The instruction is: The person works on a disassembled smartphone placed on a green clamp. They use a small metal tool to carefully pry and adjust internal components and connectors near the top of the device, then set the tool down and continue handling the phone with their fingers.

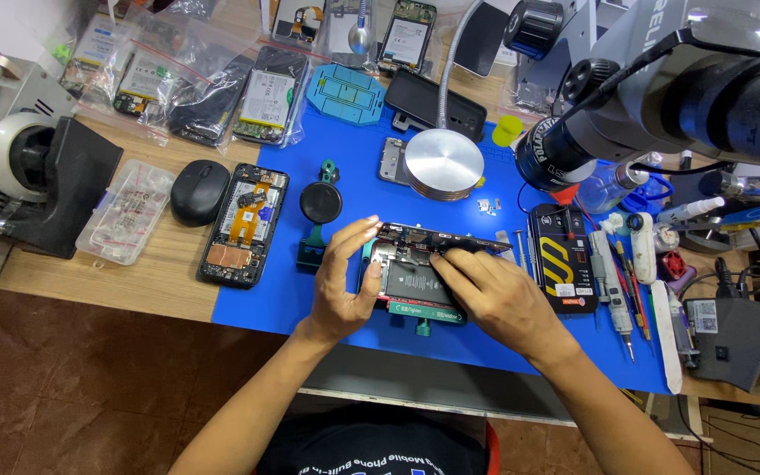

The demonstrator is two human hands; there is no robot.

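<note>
An opened black smartphone (415, 283) lies in a green clamp holder (422, 320) on the blue work mat (354, 189). Its thin black panel (437, 237) is tilted up along the far edge. My left hand (342, 281) grips the left end of that raised panel with thumb and fingers. My right hand (485, 290) rests on the right side of the phone, fingertips touching the panel's lower edge near the phone's middle. The phone's right half is hidden under my right hand.
Another opened phone (245, 223) and a black mouse (199, 191) lie left. A round metal lamp base (443, 164) stands behind. A black battery pack (563, 257), screwdrivers (616, 290) and tools lie right, under a microscope (661, 88). Bagged phone parts (222, 84) fill the back left.
</note>
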